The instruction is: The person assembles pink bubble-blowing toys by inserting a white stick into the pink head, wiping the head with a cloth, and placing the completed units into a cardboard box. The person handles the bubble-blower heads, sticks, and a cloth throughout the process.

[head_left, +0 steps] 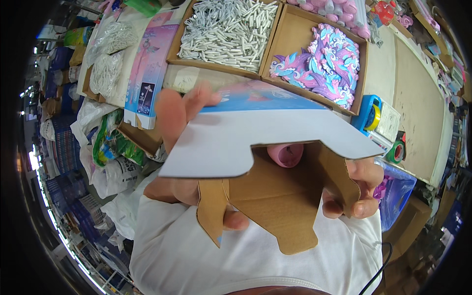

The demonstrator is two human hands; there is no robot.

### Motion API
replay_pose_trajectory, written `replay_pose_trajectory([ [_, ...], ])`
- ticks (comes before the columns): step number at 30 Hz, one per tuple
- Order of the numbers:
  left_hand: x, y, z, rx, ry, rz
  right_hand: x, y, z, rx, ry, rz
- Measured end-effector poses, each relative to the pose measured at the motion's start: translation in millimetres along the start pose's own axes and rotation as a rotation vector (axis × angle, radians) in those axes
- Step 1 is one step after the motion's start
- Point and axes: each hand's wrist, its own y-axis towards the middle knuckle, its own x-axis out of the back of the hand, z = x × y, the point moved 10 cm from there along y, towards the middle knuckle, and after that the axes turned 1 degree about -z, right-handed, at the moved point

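Observation:
Both of my hands hold a cardboard box (221,132) in front of my body, its open end facing me. The box is blue and pink outside and brown corrugated inside, with a white upper flap and notched lower flaps spread out. My left hand (174,115) grips the left side, its fingers up along the box and a fingertip below by the left flap. On the right, my right hand (365,184) pinches the brown side flap. Deep inside shows the round pink end of an object (285,155); the rest of it is hidden.
Beyond the box, one tray (268,69) holds many white pointed sticks, and another tray (280,46) holds purple and blue winged pieces. Flat printed boxes (147,69) lie at left. A blue tape dispenser (366,115) and green tape roll (395,152) stand at right.

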Motion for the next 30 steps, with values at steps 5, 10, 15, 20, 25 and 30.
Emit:
replay_pose_trajectory([
  [5, -21, -1, 5, -0.139, 0.076, 0.126, 8, -9, 4, 0.148, 0.048, -0.079],
  [10, -24, 2, 5, -0.135, 0.106, 0.128, 19, -12, 0, 0.099, 0.037, -0.092],
  [15, -32, 10, 5, -0.143, 0.115, 0.126, 28, -14, -5, 0.062, 0.020, -0.116],
  [20, -24, 20, 12, 0.063, 0.091, 0.049, 45, -14, -25, -0.006, 0.054, -0.114],
  [25, 7, 15, 33, 0.487, 0.022, -0.403, 99, -15, -124, -0.450, -0.294, -0.128],
  [30, 13, 28, 44, 0.595, -0.057, -0.574, 177, -17, -302, -0.791, -0.457, -0.252],
])
